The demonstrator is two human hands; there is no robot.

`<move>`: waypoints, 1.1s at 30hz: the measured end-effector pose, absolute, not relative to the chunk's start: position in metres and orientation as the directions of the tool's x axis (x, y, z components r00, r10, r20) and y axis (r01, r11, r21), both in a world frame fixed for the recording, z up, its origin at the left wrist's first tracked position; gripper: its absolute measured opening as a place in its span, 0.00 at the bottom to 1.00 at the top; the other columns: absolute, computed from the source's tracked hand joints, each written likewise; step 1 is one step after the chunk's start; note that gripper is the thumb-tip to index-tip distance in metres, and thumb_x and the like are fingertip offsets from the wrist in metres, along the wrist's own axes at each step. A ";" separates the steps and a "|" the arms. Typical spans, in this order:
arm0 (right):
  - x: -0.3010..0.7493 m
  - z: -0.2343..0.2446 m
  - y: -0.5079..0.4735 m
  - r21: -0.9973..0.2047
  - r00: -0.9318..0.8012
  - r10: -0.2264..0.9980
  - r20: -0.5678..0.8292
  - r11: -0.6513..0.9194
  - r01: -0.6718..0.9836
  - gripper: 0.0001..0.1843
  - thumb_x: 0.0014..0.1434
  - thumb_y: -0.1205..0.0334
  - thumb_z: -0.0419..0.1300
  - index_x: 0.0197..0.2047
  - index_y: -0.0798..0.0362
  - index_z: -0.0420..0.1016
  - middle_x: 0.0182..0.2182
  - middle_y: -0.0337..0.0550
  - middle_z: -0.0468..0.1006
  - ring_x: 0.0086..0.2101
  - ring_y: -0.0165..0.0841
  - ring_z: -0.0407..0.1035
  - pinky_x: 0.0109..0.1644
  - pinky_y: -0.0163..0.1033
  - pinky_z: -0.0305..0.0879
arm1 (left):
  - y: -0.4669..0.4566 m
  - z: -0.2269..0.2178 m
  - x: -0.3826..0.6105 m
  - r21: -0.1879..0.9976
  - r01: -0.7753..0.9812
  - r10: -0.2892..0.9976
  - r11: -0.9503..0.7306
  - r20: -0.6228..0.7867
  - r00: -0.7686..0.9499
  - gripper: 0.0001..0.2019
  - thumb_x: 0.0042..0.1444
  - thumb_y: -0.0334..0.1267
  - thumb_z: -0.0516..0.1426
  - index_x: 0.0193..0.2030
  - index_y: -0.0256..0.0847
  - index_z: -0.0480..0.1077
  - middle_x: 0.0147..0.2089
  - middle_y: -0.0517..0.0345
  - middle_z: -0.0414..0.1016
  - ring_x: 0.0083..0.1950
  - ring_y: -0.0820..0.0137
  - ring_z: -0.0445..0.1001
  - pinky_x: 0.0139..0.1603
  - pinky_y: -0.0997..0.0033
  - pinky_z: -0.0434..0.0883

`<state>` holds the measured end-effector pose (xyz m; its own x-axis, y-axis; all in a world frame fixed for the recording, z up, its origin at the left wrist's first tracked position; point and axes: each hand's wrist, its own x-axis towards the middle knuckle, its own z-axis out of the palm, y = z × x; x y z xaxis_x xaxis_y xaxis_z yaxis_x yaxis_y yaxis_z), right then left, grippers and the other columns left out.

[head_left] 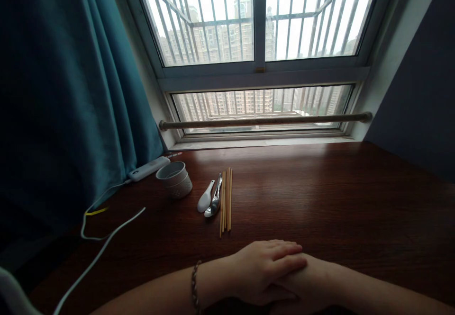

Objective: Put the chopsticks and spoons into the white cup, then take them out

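My left hand (259, 268) lies across the back of my right hand (316, 277) at the table's near edge, its fingers stretched out. The right hand's fingers are mostly hidden beneath it. Beyond my hands, several wooden chopsticks (228, 201) lie side by side, pointing away from me. Just left of them is shiny metal cutlery (213, 205) with a spoon bowl at the near end. Beside that rests a white soup spoon (205, 202). Farther left stands a light grey utensil cup (179, 187) with small holes in its side. Neither hand touches these things.
A white power strip (149, 168) lies by the blue curtain (106, 92) on the left. A white cable (103, 249) runs over the table's left side, near a yellow strip (96, 211). Behind the brown wooden table (320, 196), a rail (266, 121) crosses the window.
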<state>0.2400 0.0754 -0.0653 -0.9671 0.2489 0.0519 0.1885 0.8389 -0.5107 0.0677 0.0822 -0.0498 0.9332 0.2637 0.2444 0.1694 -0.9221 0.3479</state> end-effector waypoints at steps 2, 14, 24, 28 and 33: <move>0.241 -0.074 0.076 -0.501 -0.964 0.249 0.087 0.848 0.174 0.25 0.59 0.51 0.49 0.57 0.53 0.65 0.58 0.44 0.60 0.59 0.38 0.51 0.63 0.38 0.45 | 0.082 -0.051 0.067 0.333 0.166 0.258 -0.928 0.255 0.932 0.30 0.57 0.48 0.50 0.61 0.34 0.50 0.62 0.41 0.57 0.60 0.58 0.60 0.60 0.63 0.60; 0.240 -0.072 0.074 -0.562 -0.941 0.339 0.015 0.781 0.273 0.22 0.56 0.53 0.54 0.51 0.55 0.69 0.47 0.46 0.73 0.48 0.37 0.67 0.53 0.35 0.60 | 0.083 -0.048 0.068 0.506 0.177 0.320 -0.844 0.211 0.924 0.28 0.54 0.39 0.52 0.62 0.44 0.50 0.63 0.52 0.56 0.59 0.64 0.63 0.57 0.68 0.64; 0.240 -0.072 0.075 -0.517 -0.939 0.345 -0.012 0.801 0.301 0.20 0.54 0.54 0.56 0.46 0.58 0.71 0.42 0.48 0.75 0.42 0.37 0.70 0.47 0.34 0.65 | 0.083 -0.052 0.069 0.495 0.211 0.348 -0.843 0.203 0.915 0.29 0.52 0.41 0.54 0.61 0.45 0.51 0.61 0.50 0.58 0.56 0.61 0.66 0.53 0.67 0.67; 0.240 -0.072 0.075 -0.513 -0.940 0.341 0.022 0.811 0.282 0.19 0.55 0.54 0.55 0.46 0.58 0.71 0.41 0.47 0.76 0.41 0.36 0.70 0.46 0.34 0.65 | 0.084 -0.052 0.069 0.485 0.207 0.340 -0.849 0.204 0.918 0.30 0.52 0.41 0.53 0.62 0.45 0.50 0.61 0.50 0.58 0.56 0.61 0.66 0.54 0.67 0.67; 0.239 -0.071 0.075 -0.524 -0.940 0.342 0.021 0.804 0.281 0.22 0.55 0.53 0.55 0.46 0.60 0.71 0.41 0.50 0.76 0.42 0.38 0.70 0.48 0.35 0.64 | 0.084 -0.052 0.069 0.477 0.216 0.347 -0.852 0.204 0.916 0.30 0.52 0.41 0.53 0.62 0.44 0.50 0.61 0.51 0.58 0.56 0.61 0.65 0.54 0.67 0.67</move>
